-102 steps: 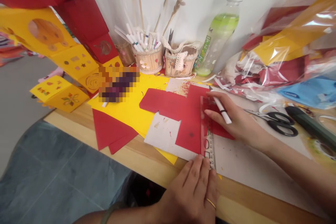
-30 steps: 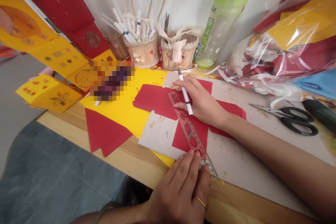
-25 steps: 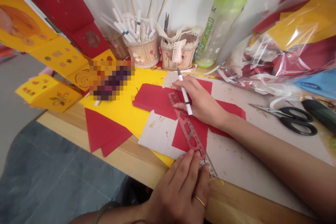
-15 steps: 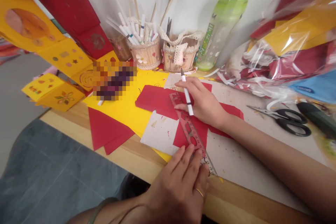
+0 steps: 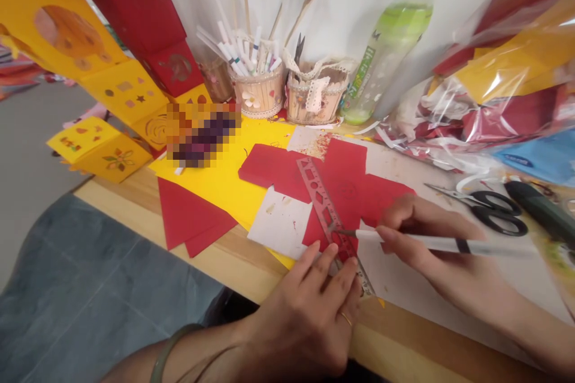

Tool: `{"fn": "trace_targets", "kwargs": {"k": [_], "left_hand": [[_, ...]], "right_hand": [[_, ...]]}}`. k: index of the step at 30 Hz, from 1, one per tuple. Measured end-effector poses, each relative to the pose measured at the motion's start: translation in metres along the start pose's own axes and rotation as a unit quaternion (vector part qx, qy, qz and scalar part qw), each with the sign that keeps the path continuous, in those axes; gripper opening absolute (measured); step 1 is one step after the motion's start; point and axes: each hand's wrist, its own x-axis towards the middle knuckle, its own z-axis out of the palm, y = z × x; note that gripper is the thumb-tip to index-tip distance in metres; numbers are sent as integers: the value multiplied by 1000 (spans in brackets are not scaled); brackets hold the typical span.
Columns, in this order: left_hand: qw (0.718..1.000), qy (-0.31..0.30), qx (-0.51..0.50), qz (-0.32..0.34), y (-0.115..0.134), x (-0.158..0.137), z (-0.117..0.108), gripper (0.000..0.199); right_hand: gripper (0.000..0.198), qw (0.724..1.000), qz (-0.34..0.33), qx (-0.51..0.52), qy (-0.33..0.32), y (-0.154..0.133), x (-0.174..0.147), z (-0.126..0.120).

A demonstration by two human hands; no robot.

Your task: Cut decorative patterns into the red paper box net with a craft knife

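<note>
A clear template ruler, with shapes cut out of it, lies slantwise across a cross-shaped piece of red paper. My left hand rests on the ruler's near end, its fingers stretched out flat and pressing it down. In my right hand is a white marker pen with a dark band, held between thumb and fingers. Its grey tip is by the ruler's edge, over the lower red flap; whether it touches the paper I cannot tell. Beneath the red paper are yellow and pale sheets.
Black-handled scissors and a dark green tool lie at right. Behind stand a cup of markers, a second cup and a bottle. A plastic bag fills the back right; folded yellow decorations stand left.
My right hand has moved right and nearer to me, turning the pen from upright to nearly level, its tip now by the ruler. My left hand stays on the ruler. The view has shifted slightly.
</note>
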Motion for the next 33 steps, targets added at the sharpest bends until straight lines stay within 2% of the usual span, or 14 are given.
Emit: {"fn": "trace_targets", "kwargs": {"k": [6,19,29,33], "left_hand": [[999,-30,-5,23,-6,3,-5,25],[999,-36,1,35,-8,3,-6,30],[998,-40,-2,42,-9,2,-6,29],[998,-38,-3,42,-9,2,-5,28]], "right_hand": [[18,998,-33,-43,-10,12,-14,7],[19,997,-34,-58,-36,19,-13,14],[23,989,25,-15,-148,7,8,-2],[25,975,59,4,-216,3,25,-7]]}}
